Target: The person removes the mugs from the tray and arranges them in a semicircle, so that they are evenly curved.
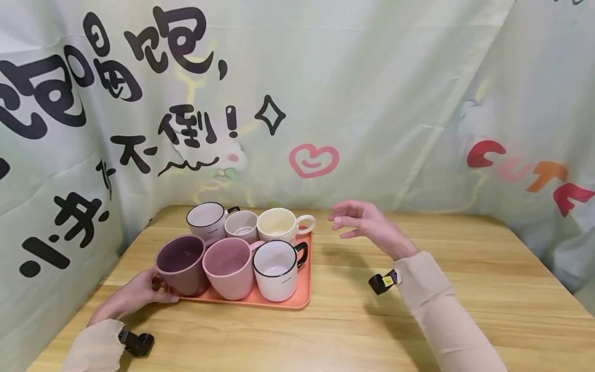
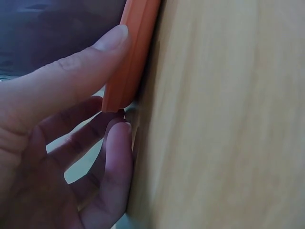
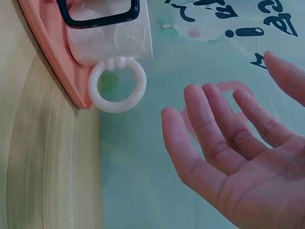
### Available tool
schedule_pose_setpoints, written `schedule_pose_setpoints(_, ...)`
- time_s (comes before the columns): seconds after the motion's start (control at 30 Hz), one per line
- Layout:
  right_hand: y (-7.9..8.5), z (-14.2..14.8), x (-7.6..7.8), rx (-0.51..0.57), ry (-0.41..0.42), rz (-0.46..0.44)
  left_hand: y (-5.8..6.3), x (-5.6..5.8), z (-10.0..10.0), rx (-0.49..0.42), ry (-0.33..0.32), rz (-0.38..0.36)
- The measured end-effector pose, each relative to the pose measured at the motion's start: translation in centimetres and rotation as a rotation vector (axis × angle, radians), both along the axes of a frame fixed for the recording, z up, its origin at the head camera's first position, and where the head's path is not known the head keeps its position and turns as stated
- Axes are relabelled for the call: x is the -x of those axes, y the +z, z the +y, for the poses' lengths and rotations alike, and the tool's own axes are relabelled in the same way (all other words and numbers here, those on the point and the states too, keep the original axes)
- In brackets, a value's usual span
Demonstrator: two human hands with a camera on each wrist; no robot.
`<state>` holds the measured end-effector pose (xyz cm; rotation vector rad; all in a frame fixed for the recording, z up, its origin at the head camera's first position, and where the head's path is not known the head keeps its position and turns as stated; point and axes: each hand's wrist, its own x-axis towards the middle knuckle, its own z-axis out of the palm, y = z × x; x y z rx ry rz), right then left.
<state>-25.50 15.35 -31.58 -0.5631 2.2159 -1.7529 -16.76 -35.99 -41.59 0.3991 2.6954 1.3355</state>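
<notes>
An orange tray on the table carries several mugs in two rows. In front stand a dark purple mug, a pink mug and a white mug with black rim and handle. Behind them are another black-rimmed mug, a small pale ribbed cup and a cream mug with a ring handle. My left hand grips the tray's left corner, thumb along its edge and fingers curled at the corner. My right hand hangs in the air right of the tray, fingers loosely bent, holding nothing.
The wooden table extends to the right of the tray and in front of it. A printed curtain closes off the back and sides. Small black cameras are strapped to both wrists over beige sleeves.
</notes>
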Motion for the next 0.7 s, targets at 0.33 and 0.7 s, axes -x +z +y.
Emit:
schedule_pose_setpoints(0.33,-1.4,-1.5,-0.1,0.043,0.035,-0.057,-0.2,-0.2,-0.1,0.019,0.006,0.009)
schedule_pose_setpoints(0.7,-2.3,-3.1,0.1,0.044,0.060,-0.045,0.0,0.1,-0.1,0.030,-0.004,0.014)
